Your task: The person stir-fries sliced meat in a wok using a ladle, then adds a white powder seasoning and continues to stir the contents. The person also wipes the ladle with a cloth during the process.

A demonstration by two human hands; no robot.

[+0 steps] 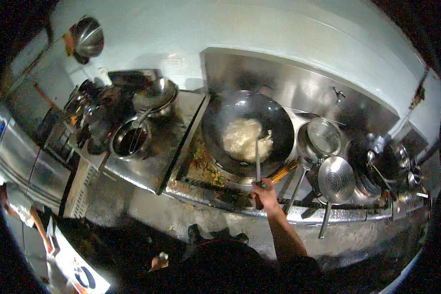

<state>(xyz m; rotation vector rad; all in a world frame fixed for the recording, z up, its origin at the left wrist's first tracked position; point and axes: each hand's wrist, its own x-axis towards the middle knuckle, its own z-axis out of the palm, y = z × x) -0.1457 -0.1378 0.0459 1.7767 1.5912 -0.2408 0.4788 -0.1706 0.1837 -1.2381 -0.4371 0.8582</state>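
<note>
My right hand is closed around the wooden handle of a long metal cooking utensil. Its working end is sunk in pale, whitish food, so I cannot tell whether it is a ladle or a spatula. The food lies in a large dark wok on the range, with steam or haze at its left. Low and close to my body is my left hand, partly hidden. A small pale thing shows at its fingers, too blurred to name.
A bamboo wok brush lies right of the wok. Farther right are a perforated skimmer, its handle overhanging the edge, and a round strainer. A pot of dark liquid stands left. Another person's arm reaches over a white surface.
</note>
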